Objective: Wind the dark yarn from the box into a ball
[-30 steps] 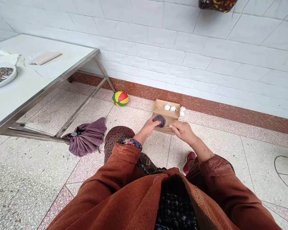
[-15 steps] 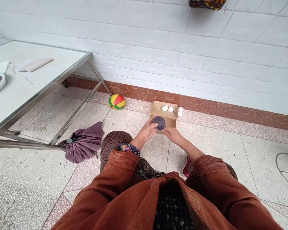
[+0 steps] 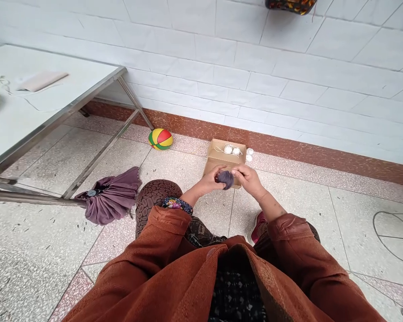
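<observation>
A ball of dark purple-grey yarn (image 3: 225, 179) is in my left hand (image 3: 208, 182), with the fingers and thumb curled round its left side. My right hand (image 3: 250, 180) is closed in a pinch at the ball's upper right edge, on its yarn; a single strand is too fine to make out. Below and beyond my hands, an open cardboard box (image 3: 218, 154) stands on the floor, partly covered by them. In its far part lie two white balls of yarn (image 3: 228, 149) with loose thread.
More small white balls (image 3: 249, 154) lie right of the box. A coloured ball (image 3: 160, 139) rests near the wall. On the left stand a metal-framed table (image 3: 53, 114) and, by its leg, a folded purple umbrella-like cloth (image 3: 110, 197). A wire ring (image 3: 394, 237) lies at right.
My right hand has risen from the ball's lower right side to its upper right edge. My left hand has turned the yarn ball slightly and lowered it. The view has shifted a little.
</observation>
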